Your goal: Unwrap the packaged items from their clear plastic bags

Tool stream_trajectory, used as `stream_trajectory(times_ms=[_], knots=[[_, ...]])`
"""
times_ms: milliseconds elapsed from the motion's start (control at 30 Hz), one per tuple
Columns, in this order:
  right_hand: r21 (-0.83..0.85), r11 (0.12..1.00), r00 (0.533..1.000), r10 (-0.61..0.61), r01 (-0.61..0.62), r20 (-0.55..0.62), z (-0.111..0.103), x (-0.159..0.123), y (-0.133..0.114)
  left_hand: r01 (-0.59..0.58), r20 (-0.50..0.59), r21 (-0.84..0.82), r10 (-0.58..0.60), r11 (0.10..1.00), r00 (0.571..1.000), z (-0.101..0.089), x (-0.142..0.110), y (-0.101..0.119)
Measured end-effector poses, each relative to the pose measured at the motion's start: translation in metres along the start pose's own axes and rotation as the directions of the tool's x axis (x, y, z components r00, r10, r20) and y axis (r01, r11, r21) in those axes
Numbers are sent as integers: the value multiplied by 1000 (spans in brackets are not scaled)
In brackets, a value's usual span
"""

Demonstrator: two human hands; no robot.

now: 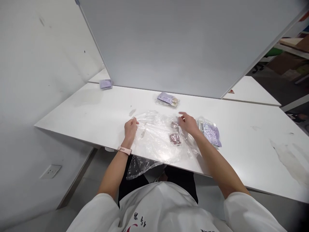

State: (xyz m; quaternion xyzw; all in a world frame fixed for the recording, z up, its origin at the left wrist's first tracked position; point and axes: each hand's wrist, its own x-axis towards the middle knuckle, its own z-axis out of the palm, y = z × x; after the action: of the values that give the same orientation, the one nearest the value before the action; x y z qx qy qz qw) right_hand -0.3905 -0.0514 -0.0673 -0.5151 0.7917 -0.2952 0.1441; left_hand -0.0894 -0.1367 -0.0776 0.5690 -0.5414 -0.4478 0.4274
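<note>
A large clear plastic bag (154,138) lies crinkled on the white table, and its near corner hangs over the front edge. My left hand (131,127) is closed, pinching the bag's left edge. At the bag's upper right, my right hand (188,122) has curled fingers on the plastic, the index finger reaching out to the left. Inside or under the film lies a small dark-red packet (175,139); which of these, I cannot tell. A second reddish packet (174,124) sits just above it, close to my right fingers.
Beside my right forearm lies a purple packet in clear wrap (211,132). Another wrapped purple packet (167,99) rests near the grey partition (169,48), and a smaller purple packet (105,84) is at the back left corner. A wall (36,80) bounds the left side.
</note>
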Motion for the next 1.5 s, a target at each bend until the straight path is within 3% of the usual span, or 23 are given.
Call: stream_trajectory(times_ms=[133,267,367,433,500,533,567,600,633,700,767,833,900,1000,1067,1133,1200,1267,1333,1400,1467,1500], knots=[[49,977,949,214,-209,-229,-51,43,7,61,19,-39,-60,997,998,1,-1,-1],[83,952,911,306,-295,-276,-90,78,7,73,21,-56,-72,996,997,2,-1,-1],[86,984,964,172,-157,-203,-80,57,-6,83,11,-51,-83,995,997,2,-1,-1],[102,995,999,-14,19,-46,-56,21,-18,85,13,-49,-85,995,996,2,-1,-1],[139,971,968,-213,195,132,-29,-20,-27,93,29,-68,-91,993,995,1,0,0],[124,924,904,-380,361,199,-17,-37,-29,99,40,-86,-96,991,995,0,0,0],[89,899,876,-439,430,199,-9,-51,-28,106,51,-105,-101,989,994,-1,1,1],[56,886,867,-461,459,188,-3,-59,-25,111,60,-121,-104,986,993,-3,3,2],[27,899,887,-436,437,153,-1,-63,-20,115,67,-133,-107,984,992,-5,4,2],[33,961,959,-277,276,52,-5,-59,-4,123,70,-142,-114,982,991,-9,9,4],[83,991,994,-103,105,-30,-17,-47,12,130,63,-142,-122,981,991,-14,14,5],[49,999,996,26,-22,-87,-30,-35,25,140,55,-138,-133,981,990,-19,19,5],[-85,993,989,76,-87,-129,-39,-29,31,151,58,-126,-145,980,988,-24,24,3],[-262,965,971,-47,-17,-233,-46,-29,27,141,41,-47,-139,989,989,-32,32,1],[-270,957,938,-189,109,-292,-46,-32,17,87,-47,69,-84,994,995,-39,34,5],[-200,946,926,-300,256,-231,-44,-35,4,-38,-178,228,80,973,981,-44,31,14],[-102,928,930,-363,357,-49,-37,-37,-8,-222,-234,359,317,907,919,-44,20,30],[-94,915,916,-380,393,127,-26,-35,-16,-399,-155,387,486,831,860,-37,3,45],[-175,900,907,-359,398,219,-14,-30,-17,-520,74,332,528,787,846,-22,-15,54],[-227,889,906,-338,397,256,-5,-22,-14,-573,400,310,442,759,803,-4,-30,52],[-213,908,918,-304,360,254,0,-12,-8,-601,662,370,252,708,705,13,-36,40],[-196,923,928,-280,331,247,0,-8,-5,-620,736,411,158,668,658,20,-36,32]])
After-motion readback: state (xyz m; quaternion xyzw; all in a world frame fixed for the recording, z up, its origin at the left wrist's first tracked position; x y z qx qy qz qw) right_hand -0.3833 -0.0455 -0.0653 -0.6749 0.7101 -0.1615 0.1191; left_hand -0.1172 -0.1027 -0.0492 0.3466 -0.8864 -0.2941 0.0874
